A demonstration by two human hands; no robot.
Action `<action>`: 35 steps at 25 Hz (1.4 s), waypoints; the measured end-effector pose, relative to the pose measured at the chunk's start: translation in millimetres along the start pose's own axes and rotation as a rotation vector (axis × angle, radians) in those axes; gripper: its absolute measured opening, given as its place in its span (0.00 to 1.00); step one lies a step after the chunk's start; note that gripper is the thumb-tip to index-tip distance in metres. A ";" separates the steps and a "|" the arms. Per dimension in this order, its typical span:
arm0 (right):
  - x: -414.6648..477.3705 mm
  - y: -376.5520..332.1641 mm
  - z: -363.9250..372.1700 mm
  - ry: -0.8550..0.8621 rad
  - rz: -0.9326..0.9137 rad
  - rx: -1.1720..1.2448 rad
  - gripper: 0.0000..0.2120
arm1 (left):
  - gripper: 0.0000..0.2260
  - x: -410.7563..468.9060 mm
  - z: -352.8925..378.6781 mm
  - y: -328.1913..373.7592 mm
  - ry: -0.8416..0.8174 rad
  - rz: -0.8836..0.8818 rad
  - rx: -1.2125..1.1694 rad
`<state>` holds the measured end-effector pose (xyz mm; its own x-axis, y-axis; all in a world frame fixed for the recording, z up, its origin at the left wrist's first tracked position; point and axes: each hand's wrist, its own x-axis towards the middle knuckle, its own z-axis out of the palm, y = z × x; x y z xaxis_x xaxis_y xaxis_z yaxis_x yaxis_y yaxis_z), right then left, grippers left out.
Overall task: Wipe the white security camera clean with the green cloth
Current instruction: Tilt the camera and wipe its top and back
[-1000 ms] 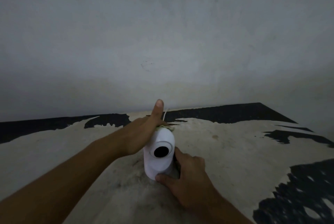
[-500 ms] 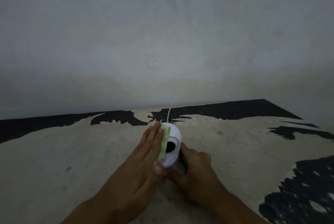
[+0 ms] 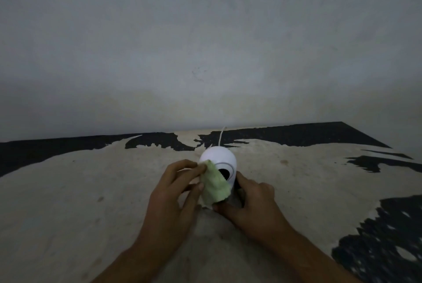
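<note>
The left hand (image 3: 175,191) is pinching a crumpled pale green cloth (image 3: 214,185) against the front of the rounded white plastic security camera (image 3: 220,157). The right hand (image 3: 251,202) is gripping the camera's base, steadying it on the worn beige-and-black surface (image 3: 68,191).

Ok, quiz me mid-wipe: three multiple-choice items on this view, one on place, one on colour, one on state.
1. Where does the cloth lie against the camera?
A. on its front, lens side
B. on top of the dome
C. behind it, by the cable

2. What colour is the cable?
A. black
B. white
C. green

3. What is the right hand doing?
A. hanging free above the table
B. holding the cloth
C. gripping the camera's base

Answers:
A, the cloth covers part of the dark lens;
B, a white line runs back to the wall;
C, its fingers wrap the base while the left hand pinches the cloth.
</note>
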<state>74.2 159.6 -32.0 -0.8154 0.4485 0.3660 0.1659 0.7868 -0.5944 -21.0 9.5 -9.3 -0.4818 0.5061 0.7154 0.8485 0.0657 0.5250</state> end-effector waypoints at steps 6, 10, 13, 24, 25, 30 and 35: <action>0.6 2.6 -0.1 -0.007 -0.011 0.010 0.26 | 0.10 8.3 7.3 -0.3 0.066 -0.263 -0.174; 2.0 3.8 -1.1 -0.025 -0.001 -0.016 0.28 | 0.12 15.0 8.1 1.9 0.099 -0.278 -0.255; 2.9 2.9 -3.2 -0.027 0.003 -0.027 0.28 | 0.11 20.3 12.3 3.8 0.136 -0.271 -0.255; 0.1 -2.8 -8.6 0.006 -0.020 -0.050 0.29 | 0.40 37.6 33.0 14.1 0.097 -0.382 -0.107; -0.1 -2.9 -9.0 0.001 -0.018 -0.048 0.27 | 0.41 35.2 32.0 10.9 0.095 -0.407 -0.113; 1.1 -2.3 -8.1 -0.026 -0.014 -0.059 0.27 | 0.48 23.7 23.6 -5.1 0.034 -0.544 -0.160; 0.8 -1.8 -7.2 -0.028 -0.012 -0.056 0.27 | 0.43 19.8 11.5 -15.5 -0.021 -0.495 -0.098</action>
<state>77.3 161.6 -25.5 -0.8328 0.4271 0.3522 0.1857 0.8149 -0.5491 -41.1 28.4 -8.6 -0.8159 0.4518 0.3607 0.4943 0.2217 0.8405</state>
